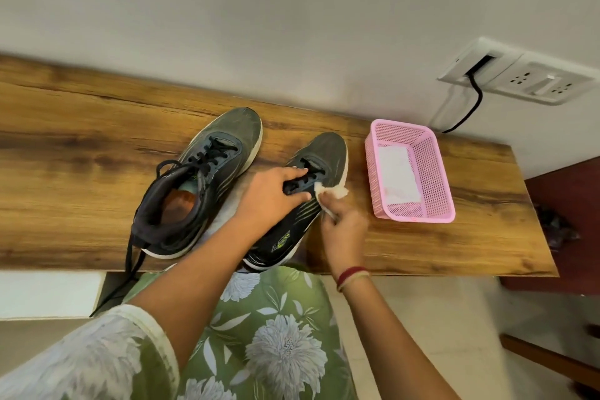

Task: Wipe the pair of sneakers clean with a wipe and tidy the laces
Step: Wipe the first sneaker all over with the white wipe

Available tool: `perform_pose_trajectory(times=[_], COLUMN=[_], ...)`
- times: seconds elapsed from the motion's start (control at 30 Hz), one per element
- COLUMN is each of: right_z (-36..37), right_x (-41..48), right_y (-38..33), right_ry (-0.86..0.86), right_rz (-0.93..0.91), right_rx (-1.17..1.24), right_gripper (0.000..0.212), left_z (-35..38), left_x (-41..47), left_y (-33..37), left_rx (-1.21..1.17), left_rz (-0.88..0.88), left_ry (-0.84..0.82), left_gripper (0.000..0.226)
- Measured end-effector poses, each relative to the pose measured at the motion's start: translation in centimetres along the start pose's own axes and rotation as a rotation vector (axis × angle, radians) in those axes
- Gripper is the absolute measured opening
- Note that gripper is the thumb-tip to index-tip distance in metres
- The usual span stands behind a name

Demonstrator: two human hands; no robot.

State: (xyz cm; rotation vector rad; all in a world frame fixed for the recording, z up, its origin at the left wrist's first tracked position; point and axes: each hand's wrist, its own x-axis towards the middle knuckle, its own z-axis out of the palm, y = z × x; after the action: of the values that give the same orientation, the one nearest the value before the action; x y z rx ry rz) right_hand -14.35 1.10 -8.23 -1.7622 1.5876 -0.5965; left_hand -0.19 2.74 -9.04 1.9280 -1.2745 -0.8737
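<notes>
- Left shoe (201, 185) stands on the wooden table (81, 156), one lace hanging over the near edge.
- Left hand (269, 195) is curled over the laced top of the right shoe (324, 156), gripping it.
- Right hand (344, 230) pinches a white wipe (331, 193) against that shoe's right side.
- Pink basket (435, 178) sits near the shoe, holding a white sheet (397, 175).

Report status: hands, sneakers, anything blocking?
Left hand grips sneaker over its laces. Right hand pinches wipe against its side. Other sneaker untouched, lace hanging off table. Basket apart, nothing blocking.
</notes>
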Motion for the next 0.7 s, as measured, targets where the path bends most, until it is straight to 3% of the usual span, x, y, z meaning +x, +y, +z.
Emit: perform_pose_trajectory(times=[0.1, 0.23, 0.37, 0.5, 0.63, 0.7], right_z=[-1.4, -2.5, 0.4, 2.0, 0.1, -1.4], right_x=[-0.3, 3.5, 3.5, -0.4, -3.0, -1.1], right_y=[0.2, 0.8, 0.2, -0.1, 0.3, 0.6], right_ry=[0.037, 0.250, 0.121, 0.148, -0.112, -0.031], right_rz=[0.109, 0.225, 0.171, 0.140, 0.059, 0.093], right_rx=[0.207, 0.292, 0.225, 0.184, 0.151, 0.192], right_gripper=[0.034, 0.032, 0.041, 0.046, 0.046, 0.043], left_z=[-0.4, -1.0, -1.3, -1.4, -1.7, -2.0], left_x=[0.0, 0.0, 0.2, -0.1, -0.1, 0.0], left_y=[0.3, 0.4, 0.2, 0.0, -0.2, -0.3], left_rx=[0.011, 0.019, 0.005, 0.037, 0.014, -0.011], left_rz=[-0.049, -0.085, -0.110, -0.101, -0.107, -0.101], left_ry=[-0.010, -0.037, -0.035, -0.035, -0.040, -0.055], left_gripper=[0.065, 0.047, 0.034, 0.031, 0.031, 0.030])
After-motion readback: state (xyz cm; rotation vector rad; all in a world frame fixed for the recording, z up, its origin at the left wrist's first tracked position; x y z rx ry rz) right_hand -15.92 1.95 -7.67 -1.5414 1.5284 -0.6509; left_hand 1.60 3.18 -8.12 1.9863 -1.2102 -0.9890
